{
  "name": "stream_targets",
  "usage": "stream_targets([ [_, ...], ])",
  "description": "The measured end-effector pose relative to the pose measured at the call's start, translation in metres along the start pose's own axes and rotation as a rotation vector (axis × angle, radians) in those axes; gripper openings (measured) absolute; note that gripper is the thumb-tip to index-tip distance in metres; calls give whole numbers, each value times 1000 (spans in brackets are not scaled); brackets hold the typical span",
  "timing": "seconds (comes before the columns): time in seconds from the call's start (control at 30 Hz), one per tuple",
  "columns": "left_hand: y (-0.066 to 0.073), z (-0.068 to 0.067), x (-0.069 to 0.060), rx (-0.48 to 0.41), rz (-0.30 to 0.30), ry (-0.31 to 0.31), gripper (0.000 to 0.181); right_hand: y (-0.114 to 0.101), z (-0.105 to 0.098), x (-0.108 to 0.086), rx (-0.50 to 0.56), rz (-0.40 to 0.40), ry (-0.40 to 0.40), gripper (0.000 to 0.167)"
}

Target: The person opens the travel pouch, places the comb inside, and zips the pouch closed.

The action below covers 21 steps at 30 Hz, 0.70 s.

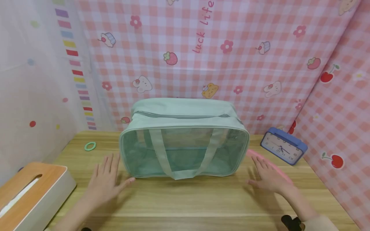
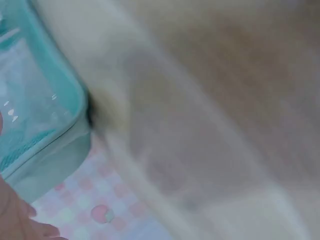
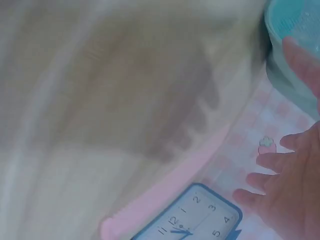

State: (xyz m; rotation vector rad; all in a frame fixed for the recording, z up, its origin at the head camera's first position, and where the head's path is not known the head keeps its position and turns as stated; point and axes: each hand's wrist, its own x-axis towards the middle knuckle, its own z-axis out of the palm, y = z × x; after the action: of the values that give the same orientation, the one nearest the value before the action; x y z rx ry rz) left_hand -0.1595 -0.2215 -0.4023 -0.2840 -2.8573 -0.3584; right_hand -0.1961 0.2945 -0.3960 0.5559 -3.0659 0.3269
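Note:
A mint green bag (image 1: 182, 122) with clear mesh-like panels and two pale straps stands upright on the wooden table, its top zipper facing up. My left hand (image 1: 105, 183) is spread beside the bag's left end, fingers straight and holding nothing. On the other side, my right hand (image 1: 267, 176) is spread a little away from the bag's right end, also holding nothing. The left wrist view shows the bag's corner (image 2: 65, 115) and part of my left hand (image 2: 20, 220). In the right wrist view my right hand (image 3: 295, 175) has its fingers apart near the bag (image 3: 285, 75).
A blue clock (image 1: 283, 146) stands at the back right, beside a pink strip (image 1: 278, 168) partly behind my right hand. A green ring (image 1: 90, 146) lies at the back left. A tissue box (image 1: 55, 195) with a wooden top is at the left edge. Checked cloth (image 1: 185, 77) hangs behind.

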Motion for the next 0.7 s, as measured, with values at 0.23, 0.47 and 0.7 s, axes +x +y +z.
stream_targets([
  [0.23,19,-37,25,-110,41,206,92,5,-25,30,282,12,-13,73],
  [0.47,49,-68,52,-104,257,506,73,-2,-49,58,537,95,-60,58],
  [0.7,71,-73,70,-93,446,707,50,-10,-51,74,776,226,-63,64],
])
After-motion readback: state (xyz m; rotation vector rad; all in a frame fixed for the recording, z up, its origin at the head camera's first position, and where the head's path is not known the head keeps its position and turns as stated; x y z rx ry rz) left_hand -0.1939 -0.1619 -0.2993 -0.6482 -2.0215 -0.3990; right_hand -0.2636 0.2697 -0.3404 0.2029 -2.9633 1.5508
